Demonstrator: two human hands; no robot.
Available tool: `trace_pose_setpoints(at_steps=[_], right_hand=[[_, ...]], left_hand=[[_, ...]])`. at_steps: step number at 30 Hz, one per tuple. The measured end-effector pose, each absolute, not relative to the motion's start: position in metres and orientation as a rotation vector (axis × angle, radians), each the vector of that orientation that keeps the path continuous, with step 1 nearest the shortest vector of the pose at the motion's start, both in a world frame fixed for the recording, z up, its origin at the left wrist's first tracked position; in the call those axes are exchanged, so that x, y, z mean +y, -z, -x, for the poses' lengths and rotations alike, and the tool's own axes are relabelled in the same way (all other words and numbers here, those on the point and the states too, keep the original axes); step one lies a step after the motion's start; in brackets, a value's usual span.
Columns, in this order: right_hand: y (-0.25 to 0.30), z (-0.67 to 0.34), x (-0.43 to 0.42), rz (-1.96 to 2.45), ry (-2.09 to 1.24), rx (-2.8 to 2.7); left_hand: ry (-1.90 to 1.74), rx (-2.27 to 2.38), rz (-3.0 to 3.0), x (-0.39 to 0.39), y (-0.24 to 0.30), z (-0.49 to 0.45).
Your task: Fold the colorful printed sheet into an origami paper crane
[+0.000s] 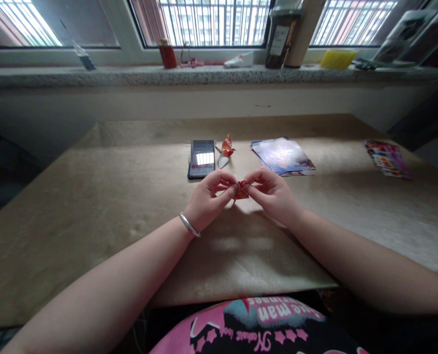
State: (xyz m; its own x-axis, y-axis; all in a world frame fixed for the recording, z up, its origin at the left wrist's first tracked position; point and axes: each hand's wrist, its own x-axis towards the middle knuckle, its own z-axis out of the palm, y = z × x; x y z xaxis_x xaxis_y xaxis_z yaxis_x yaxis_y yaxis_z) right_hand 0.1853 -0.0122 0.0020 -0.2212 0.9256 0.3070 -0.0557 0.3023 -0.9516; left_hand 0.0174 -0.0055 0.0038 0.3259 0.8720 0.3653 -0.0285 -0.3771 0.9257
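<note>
A small piece of red printed paper [242, 192] is pinched between both hands, just above the table. My left hand [214, 197], with a silver bangle at the wrist, grips its left side between thumb and fingers. On the other side, my right hand [272, 194] pinches the paper's right edge. Fingertips hide much of it. Beyond the hands stands a folded orange-red paper piece [227, 146] with a pointed tip, and a pale grey-white scrap [223, 161] lies beside it. Left of these is a dark phone [202, 164] with its screen lit by reflections.
Glossy printed sheets [287, 153] lie stacked right of centre on the table [111, 196]. Farther right is a pile of colourful cards [386, 158]. The stone windowsill [123, 76] holds a red bottle [167, 55], a dark jar [279, 39] and a yellow sponge-like block [338, 59].
</note>
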Motion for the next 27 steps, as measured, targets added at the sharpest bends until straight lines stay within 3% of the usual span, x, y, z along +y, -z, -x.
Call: trace_pose_setpoints(at_steps=[27], right_hand=[[-0.006,-0.178,-0.0176,0.855,-1.014,-1.623]], left_hand=[[-1.212,0.819,-1.778,-0.0083,-0.0049,-0.0211]])
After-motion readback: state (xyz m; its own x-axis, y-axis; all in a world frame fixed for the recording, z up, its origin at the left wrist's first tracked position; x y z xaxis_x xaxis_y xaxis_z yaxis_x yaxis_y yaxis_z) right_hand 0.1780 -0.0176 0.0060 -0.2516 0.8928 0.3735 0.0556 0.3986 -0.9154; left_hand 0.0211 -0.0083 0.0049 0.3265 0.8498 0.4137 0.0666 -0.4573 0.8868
